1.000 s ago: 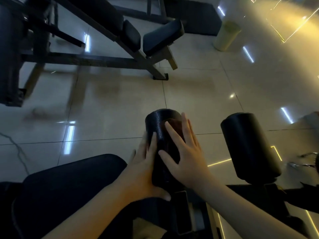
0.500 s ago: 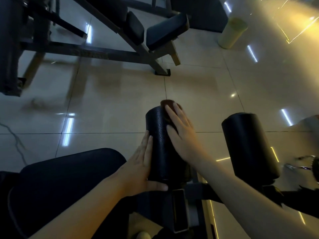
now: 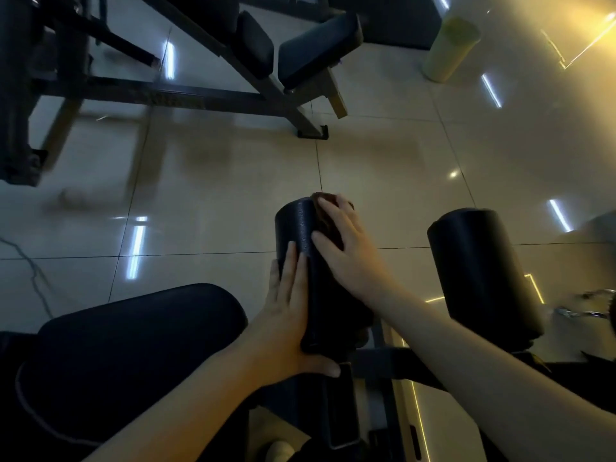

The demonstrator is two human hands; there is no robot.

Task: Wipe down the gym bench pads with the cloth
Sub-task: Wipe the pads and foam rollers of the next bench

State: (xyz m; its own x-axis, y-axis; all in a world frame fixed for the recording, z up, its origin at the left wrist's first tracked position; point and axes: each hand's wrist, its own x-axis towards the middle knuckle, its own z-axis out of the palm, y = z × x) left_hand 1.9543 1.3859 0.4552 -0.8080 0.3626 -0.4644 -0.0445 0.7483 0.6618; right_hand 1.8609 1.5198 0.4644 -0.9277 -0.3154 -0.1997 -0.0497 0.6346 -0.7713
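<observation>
Left roller pad (image 3: pixel 296 225), a black foam cylinder, sat centre-near, running lengthwise away from the camera over the pale tiled floor (image 3: pixel 216 195). A brown cloth (image 3: pixel 328 225) lay on the far upper end of this pad, bunched under the right hand (image 3: pixel 346 251). The right hand lay flat on the cloth, fingers straight and slightly spread, thumb out to the left on the pad surface, pressing rather than pinching. Most of the cloth was covered, with only a dark strip showing between thumb and index and at the fingertips. The left hand (image 3: pixel 286 311) braced the same pad on its left side, fingers straight and held together along the foam, thumb stretched across the near end of the roller. Both forearms were bare.

Right roller pad (image 3: pixel 483 271), same black foam, stood well apart to the right with neither hand on it. A dark seat pad (image 3: pixel 133 345) was at near left, just beside the left wrist. Far side: another bench (image 3: pixel 316 45) with black pads on a dark metal frame. A pale yellow-green cylinder (image 3: pixel 450 48) stood on the floor at far right; cannot tell what it was.
</observation>
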